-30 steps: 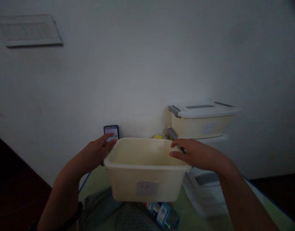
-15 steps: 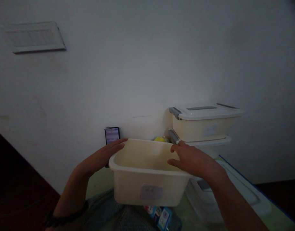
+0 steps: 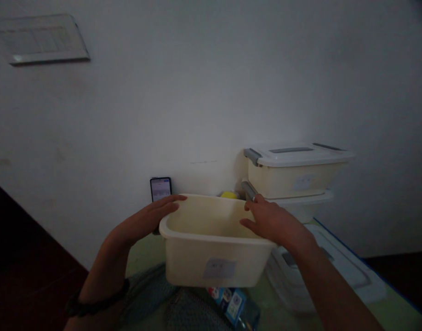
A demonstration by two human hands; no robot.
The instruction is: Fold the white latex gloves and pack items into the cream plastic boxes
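Observation:
A cream plastic storage bin [image 3: 200, 255] without a lid is between my hands, with a pale label on its near side. My left hand [image 3: 154, 216] holds its left end, fingers stretched along the rim. At the right end my right hand [image 3: 271, 220] grips the rim, fingertips and thumb reaching over the inside. The bin's floor is hidden behind its near wall. Just below it lie a plastic bottle [image 3: 233, 305] with a blue label and a dark grey-green cloth [image 3: 193, 310]; the bin covers part of both.
A lidded cream box [image 3: 280, 177] with grey latches is stacked on another white-lidded box at right. A loose white lid [image 3: 352, 271] lies on the green tabletop [image 3: 138, 255]. Against the wall leans a phone [image 3: 161, 187]; a yellow item [image 3: 229, 195] shows behind the bin.
The bin and both hands sit slightly higher and farther right in the picture. The surroundings shift too, as my view tilts a little. Both hands keep their places on the rim.

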